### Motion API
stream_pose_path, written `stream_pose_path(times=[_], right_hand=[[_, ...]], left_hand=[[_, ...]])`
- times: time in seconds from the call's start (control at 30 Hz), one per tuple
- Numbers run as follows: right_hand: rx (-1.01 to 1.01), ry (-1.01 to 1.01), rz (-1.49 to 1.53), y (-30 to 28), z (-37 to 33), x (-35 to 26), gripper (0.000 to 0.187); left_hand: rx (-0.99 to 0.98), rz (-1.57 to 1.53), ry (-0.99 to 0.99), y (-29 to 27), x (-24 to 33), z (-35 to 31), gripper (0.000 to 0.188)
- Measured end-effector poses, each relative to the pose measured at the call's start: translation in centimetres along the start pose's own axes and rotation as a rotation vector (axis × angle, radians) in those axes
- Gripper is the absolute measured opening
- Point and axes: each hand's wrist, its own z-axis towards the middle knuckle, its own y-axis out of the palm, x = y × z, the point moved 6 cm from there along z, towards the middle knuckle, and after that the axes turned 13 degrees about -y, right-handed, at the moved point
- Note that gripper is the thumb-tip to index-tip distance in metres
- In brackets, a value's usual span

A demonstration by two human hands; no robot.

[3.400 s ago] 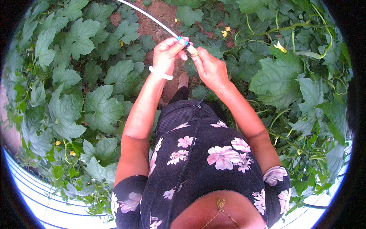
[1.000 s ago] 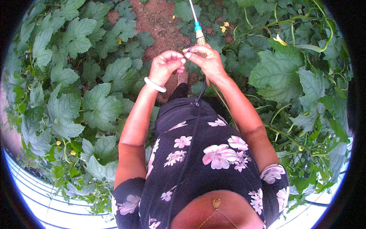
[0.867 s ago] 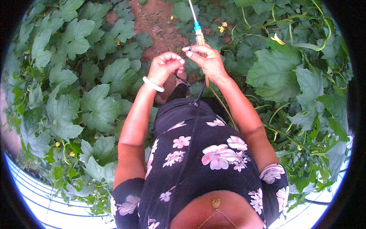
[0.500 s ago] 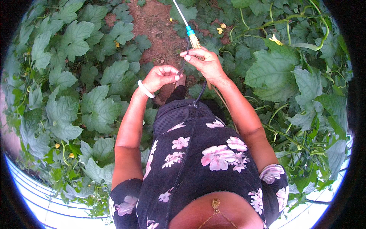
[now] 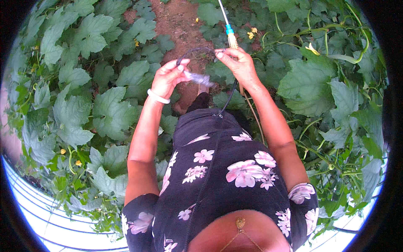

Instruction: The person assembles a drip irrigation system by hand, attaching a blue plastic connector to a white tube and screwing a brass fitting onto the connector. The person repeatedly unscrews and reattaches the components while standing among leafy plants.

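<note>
My left hand (image 5: 168,79), with a white bangle at the wrist, is closed in a pinch on a thin dark cord (image 5: 195,50). The cord arches across to the fingertips of my right hand (image 5: 240,66). A pale, see-through piece (image 5: 199,79), smeared by motion, hangs beside my left fingers; I cannot tell its kind. Against my right hand stands a wand (image 5: 232,38) with a yellow ribbed handle, blue collar and white rod, its lower part hidden by the fingers. My right thumb and forefinger pinch the cord's other end.
Broad-leaved vines (image 5: 113,111) crowd both sides, with tendrils and yellow flowers (image 5: 312,49). A reddish soil path (image 5: 178,25) runs between them. A tan hose (image 5: 252,115) hangs below my right hand, and a black cord (image 5: 228,101) leads to a dark waist bag (image 5: 197,126).
My hands have moved apart, the left one rising and turning. The dark cord now spans the gap between them, and the pale, blurred piece has come into sight.
</note>
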Motion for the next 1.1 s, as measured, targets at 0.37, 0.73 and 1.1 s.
stream_pose_path(times=[0.37,0.73,1.1], right_hand=[[-0.105,0.085,0.193,2.5,-0.8,-0.1,0.041],[0.012,-0.076,-0.005,2.9,-1.2,0.8,0.021],[-0.087,-0.032,0.03,1.4,-0.2,-0.9,0.016]], left_hand=[[-0.195,-0.237,0.066,3.4,1.8,1.7,0.035],[0.284,-0.549,-0.074,-2.6,-2.7,2.4,0.018],[0.445,0.974,0.717,2.9,4.7,-0.1,0.047]])
